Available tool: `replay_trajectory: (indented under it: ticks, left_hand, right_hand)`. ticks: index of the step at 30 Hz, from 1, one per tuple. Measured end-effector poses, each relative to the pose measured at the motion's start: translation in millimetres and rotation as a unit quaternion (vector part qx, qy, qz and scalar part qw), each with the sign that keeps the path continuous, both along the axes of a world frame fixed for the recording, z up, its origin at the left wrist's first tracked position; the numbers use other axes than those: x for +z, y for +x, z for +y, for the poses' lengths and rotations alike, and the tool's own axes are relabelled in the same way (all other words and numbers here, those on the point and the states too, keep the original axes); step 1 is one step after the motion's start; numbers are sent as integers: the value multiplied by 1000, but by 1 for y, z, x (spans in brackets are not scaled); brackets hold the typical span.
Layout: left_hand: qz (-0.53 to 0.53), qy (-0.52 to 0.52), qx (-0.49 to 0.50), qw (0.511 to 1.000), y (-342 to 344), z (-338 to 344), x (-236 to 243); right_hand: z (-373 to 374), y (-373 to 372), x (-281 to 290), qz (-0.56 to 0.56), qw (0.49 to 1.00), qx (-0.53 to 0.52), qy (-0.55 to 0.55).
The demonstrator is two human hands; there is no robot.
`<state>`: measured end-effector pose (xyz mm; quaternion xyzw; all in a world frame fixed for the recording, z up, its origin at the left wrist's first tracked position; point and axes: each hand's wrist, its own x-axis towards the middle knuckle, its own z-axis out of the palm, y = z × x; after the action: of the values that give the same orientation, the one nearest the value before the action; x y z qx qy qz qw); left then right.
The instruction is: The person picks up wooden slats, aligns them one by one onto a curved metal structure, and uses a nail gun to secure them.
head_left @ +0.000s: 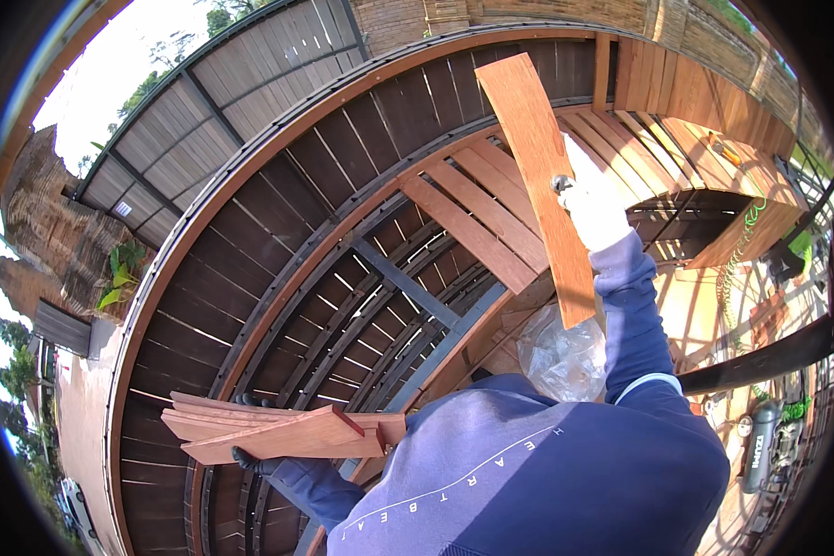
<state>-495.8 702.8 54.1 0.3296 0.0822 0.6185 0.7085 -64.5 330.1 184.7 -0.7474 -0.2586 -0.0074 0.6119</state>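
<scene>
My right hand [595, 206], washed out by bright sun, is closed on the edge of a reddish-brown wooden board [535, 130]. A dark gloved fingertip shows on the board's face. The board is held lengthwise, tilted, above a curved bench. Down at the left, my left hand [252, 460] in a dark glove is wrapped around a stack of several similar boards [287, 443]. The boards fan out slightly, and most of that hand is hidden under them. Just beyond, wooden slats [477, 222] lie side by side on the bench's dark frame [408, 283].
A curved slatted backrest [278, 199] rises behind the open frame. At the right, a slatted seat [621, 153] continues the curve. A clear plastic bag [563, 357] lies close to my body. Tools and a dark cylinder [760, 447] sit at the lower right, near a coiled green hose [734, 264].
</scene>
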Motion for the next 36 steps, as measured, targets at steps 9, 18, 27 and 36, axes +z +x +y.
replay_trajectory:
  ticks: [9, 18, 27, 36]
  left_hand:
    - [-11, -35, 40, 999, -36, -49, -21]
    - [-9, 8, 106, 994, -91, -79, -14]
    - [2, 12, 148, 989, -105, -98, -16]
    - [12, 13, 132, 991, -97, -94, -13]
  right_hand:
    - [157, 75, -217, 36, 973, 177, -145]
    - [236, 77, -225, -66, 946, 73, -308]
    - [182, -15, -182, -273, 825, 107, -483]
    - [175, -14, -187, -255, 835, 101, -477]
